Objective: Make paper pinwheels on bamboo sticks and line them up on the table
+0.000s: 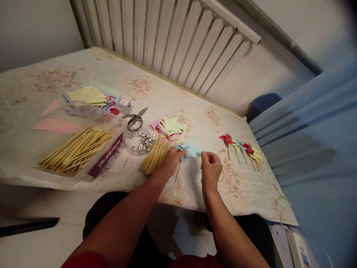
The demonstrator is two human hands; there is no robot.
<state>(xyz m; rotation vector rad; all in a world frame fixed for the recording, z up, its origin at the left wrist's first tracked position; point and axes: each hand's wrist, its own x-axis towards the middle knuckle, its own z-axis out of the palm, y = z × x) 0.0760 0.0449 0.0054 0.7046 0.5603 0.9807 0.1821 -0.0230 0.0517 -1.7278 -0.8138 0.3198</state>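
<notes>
"What is the worktop covered with?"

"A pale cloth printed with clusters of pink and brown flowers. It runs back to a row of pale upright bars under a thick rail."

"And the rest of the room?"

"A plain wall at the far left, a blue curtain hanging in folds down the right side, and a light floor below the near edge."

"Where is the blue paper?"

"Between the two hands, near the front edge. The left hand has its fingers closed on the left end, and the right hand has its fingers pinched together on the right-hand tip. A thin stick slants down from beneath the paper; I cannot tell whether they are joined."

"What lies around them?"

"Left of the hands, a bundle of sticks, then a round tub of shiny metal pieces and a clear plastic box with more sticks. Scissors lie behind the tub, and cut paper is piled behind the bundle."

"Anything to the right?"

"A row of small pinwheels, red, yellow and blue, flat on the cloth towards the curtain."
</notes>
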